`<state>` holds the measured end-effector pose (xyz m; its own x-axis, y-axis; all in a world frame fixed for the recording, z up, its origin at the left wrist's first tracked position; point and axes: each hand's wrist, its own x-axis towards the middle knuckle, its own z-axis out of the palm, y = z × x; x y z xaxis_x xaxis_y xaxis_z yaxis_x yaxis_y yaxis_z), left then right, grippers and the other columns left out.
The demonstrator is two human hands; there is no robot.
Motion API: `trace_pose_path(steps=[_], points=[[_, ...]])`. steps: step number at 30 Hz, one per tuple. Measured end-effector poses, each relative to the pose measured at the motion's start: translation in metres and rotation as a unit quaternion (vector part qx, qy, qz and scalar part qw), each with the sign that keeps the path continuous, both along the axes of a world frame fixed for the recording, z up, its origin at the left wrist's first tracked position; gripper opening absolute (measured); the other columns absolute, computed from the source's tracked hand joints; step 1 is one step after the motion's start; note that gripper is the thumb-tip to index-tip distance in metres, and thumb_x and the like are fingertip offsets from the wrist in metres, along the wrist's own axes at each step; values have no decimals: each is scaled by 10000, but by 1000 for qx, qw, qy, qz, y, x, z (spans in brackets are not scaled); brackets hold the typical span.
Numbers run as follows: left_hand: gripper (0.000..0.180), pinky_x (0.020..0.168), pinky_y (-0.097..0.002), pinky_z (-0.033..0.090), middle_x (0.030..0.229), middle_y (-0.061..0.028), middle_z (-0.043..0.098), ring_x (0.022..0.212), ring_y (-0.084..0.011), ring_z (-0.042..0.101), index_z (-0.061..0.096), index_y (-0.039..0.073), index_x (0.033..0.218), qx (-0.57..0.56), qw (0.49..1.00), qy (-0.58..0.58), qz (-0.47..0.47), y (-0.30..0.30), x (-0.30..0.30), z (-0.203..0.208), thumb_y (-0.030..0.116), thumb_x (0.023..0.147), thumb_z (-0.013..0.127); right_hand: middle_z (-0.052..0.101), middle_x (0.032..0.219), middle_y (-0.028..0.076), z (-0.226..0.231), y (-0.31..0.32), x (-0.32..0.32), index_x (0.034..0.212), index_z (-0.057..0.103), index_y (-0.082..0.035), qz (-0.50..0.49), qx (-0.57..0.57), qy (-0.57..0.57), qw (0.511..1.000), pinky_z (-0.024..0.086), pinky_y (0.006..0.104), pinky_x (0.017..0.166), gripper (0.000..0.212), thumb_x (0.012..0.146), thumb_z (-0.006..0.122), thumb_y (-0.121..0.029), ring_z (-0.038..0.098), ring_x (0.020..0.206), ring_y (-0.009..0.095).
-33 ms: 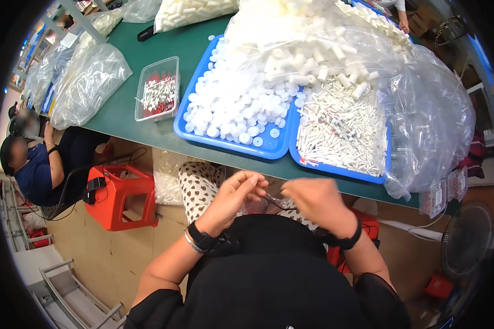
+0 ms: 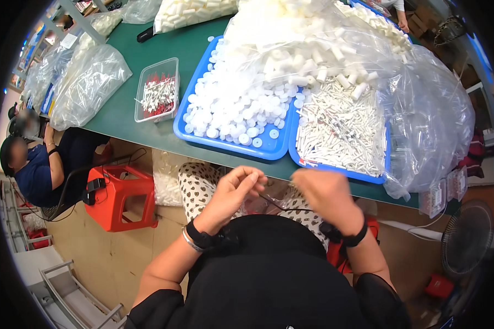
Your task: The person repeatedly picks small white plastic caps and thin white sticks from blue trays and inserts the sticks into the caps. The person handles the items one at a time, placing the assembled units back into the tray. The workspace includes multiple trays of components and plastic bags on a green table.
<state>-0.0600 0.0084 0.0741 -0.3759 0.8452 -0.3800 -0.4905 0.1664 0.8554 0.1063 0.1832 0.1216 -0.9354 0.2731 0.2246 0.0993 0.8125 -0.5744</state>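
Note:
Above my lap, just off the table's near edge, my left hand (image 2: 237, 189) has its thumb and fingertips pinched together; whatever they hold is too small to make out. To its right is my right hand (image 2: 328, 198), its fingers curled and smeared by motion, so its grip cannot be read. A thin dark cord (image 2: 273, 203) runs below and between the two hands. Nearest in front of them are a blue tray (image 2: 269, 149) of white translucent discs (image 2: 225, 107) and another blue tray (image 2: 348, 172) heaped with slim white pieces (image 2: 340, 131).
A clear plastic box (image 2: 177, 82) of red-and-white pieces stands left on the green table (image 2: 121, 120). Clear bags (image 2: 422, 109) with thick white cylinders (image 2: 318, 55) lie over the trays. A red stool (image 2: 121, 189) and a seated person (image 2: 35, 170) are left, a fan (image 2: 467, 238) right.
My right hand has moved a little to the right, away from my left hand. The left hand stays pinched in nearly the same place.

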Motion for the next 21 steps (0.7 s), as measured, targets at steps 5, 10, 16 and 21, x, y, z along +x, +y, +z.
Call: trace_pose_path(steps=[5,10,16,21], points=[[183,822,-315,485,1049,-91,662,920,-209,593,617,-6,1091,46,873,485,2,45,-25,22,99,941,613,607,870,144,6,76,8,960,622,-24,-202,238,-2,950,496,431,670,134,841,651,-79,612,761,344],[283,859,-406,472,1045,-151,649,951,-336,564,623,4,1112,76,726,683,-13,86,-32,4,40,833,659,592,867,143,-14,94,12,909,596,-35,-238,243,-89,936,498,423,683,128,820,676,-79,602,766,353],[173,769,-433,454,916,-127,631,864,-337,591,620,28,967,20,715,698,-44,105,-34,-4,50,801,663,600,839,115,-2,78,19,854,607,-45,-214,163,-38,962,491,411,650,118,798,704,-79,609,742,329],[184,759,-429,454,900,-130,615,873,-344,587,644,56,990,31,722,690,-49,100,-37,-2,61,809,670,623,846,102,4,75,25,845,630,-35,-249,117,0,962,484,393,632,95,812,707,-79,615,721,306]])
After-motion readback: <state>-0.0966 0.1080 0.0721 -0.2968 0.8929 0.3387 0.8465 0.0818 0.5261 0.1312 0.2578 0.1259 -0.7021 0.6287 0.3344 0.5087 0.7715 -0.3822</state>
